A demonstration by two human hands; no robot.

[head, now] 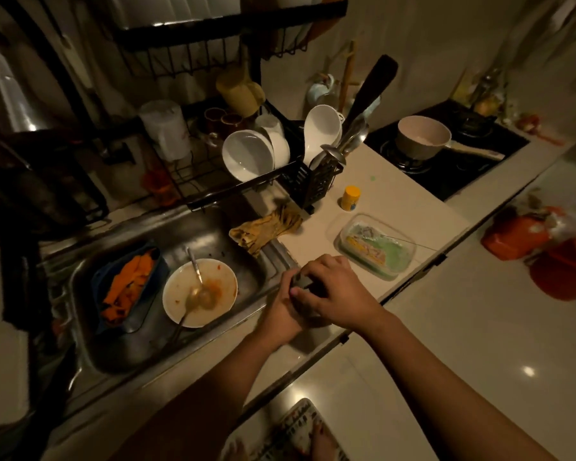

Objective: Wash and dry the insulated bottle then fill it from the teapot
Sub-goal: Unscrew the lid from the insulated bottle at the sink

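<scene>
The insulated bottle [300,285] stands at the counter's front edge, just right of the sink, and only its dark top shows between my hands. My left hand [281,312] grips its body from the left. My right hand [335,289] curls over the cap from above. The rest of the bottle is hidden by both hands. No teapot is clearly visible.
The steel sink [233,234] holds a dirty white bowl [213,294] with spoons and a blue tub [127,287] with orange cloth. A yellow rag [270,227], a clear soap tray [376,251], a yellow jar [350,198] and a dish rack [266,151] lie beyond. A pot [423,136] sits on the stove.
</scene>
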